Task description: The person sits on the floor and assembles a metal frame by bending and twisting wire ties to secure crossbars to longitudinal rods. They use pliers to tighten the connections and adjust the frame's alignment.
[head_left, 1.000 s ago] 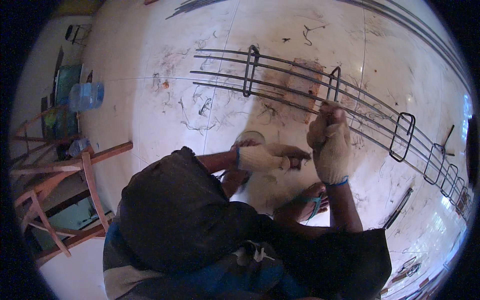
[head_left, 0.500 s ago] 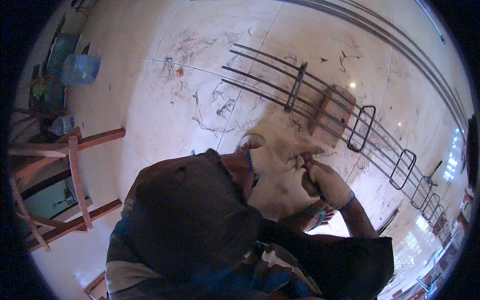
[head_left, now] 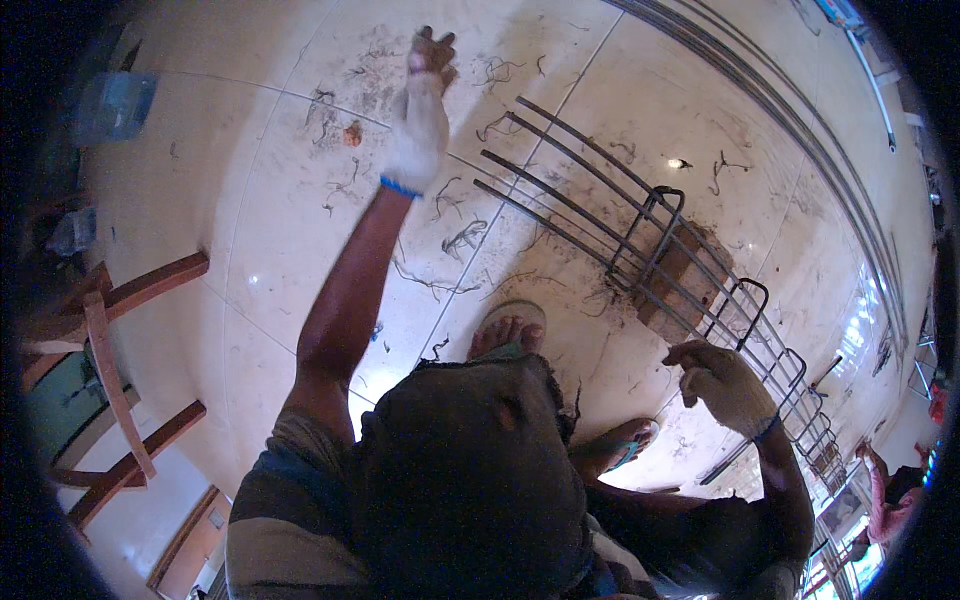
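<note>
My left hand [head_left: 422, 115], in a white work glove with bare fingertips, is stretched out over the far left floor. Its fingers are apart, with nothing visible in them. Bits of bent wire [head_left: 495, 70] lie on the floor close by. My right hand [head_left: 725, 385], in a similar glove, hovers at the near side of a rebar cage [head_left: 570, 165]. Its fingers are loosely bent and apart, and I see nothing held. The cage has long steel bars and square stirrups [head_left: 740, 310], one standing over a brown block [head_left: 683, 280] beneath the bars.
Long loose rods [head_left: 800, 110] run along the far right. A wooden frame [head_left: 110, 380] stands at left, near a clear plastic container [head_left: 115, 108]. My sandalled foot [head_left: 510, 330] is close to the cage. Another person [head_left: 890, 495] is at the far right edge. Dark fabric covers the lower middle.
My hands were close together above my feet. The left has swung out to the far left, and the right has moved right beside the cage. The whole view has shifted somewhat.
</note>
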Motion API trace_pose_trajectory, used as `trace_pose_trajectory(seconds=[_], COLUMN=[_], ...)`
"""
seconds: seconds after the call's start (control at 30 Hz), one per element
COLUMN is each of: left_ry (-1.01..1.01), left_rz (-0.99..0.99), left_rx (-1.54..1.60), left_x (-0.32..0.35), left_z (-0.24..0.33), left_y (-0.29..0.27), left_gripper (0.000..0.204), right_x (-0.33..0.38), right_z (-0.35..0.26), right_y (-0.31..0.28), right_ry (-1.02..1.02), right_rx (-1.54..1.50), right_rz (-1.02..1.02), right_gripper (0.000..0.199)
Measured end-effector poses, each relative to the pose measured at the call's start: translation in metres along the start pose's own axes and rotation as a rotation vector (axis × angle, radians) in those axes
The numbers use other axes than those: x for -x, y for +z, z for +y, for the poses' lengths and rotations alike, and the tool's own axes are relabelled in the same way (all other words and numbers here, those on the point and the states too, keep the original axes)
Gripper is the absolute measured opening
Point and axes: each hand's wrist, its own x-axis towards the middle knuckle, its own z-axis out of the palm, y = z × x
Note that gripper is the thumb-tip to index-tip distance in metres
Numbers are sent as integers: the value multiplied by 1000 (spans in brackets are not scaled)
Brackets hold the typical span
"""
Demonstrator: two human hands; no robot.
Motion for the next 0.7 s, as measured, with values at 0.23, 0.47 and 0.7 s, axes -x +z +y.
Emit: trace_pose_trajectory(seconds=[0.23,0.47,0.7], left_ry=[-431,-743,-430], left_rz=[-291,-256,120], left_rx=[-54,232,399], left_x=[-2,-13,-35], left_z=[-99,-37,-29], left_y=[7,27,13], left_gripper=[74,84,83], right_x=[-21,-17,-21], right_z=[9,26,23], right_y=[-3,-9,-6], right_ry=[62,84,53], right_rx=[56,-141,-77], right_rz=[-121,-114,-138], right_gripper=[32,29,31])
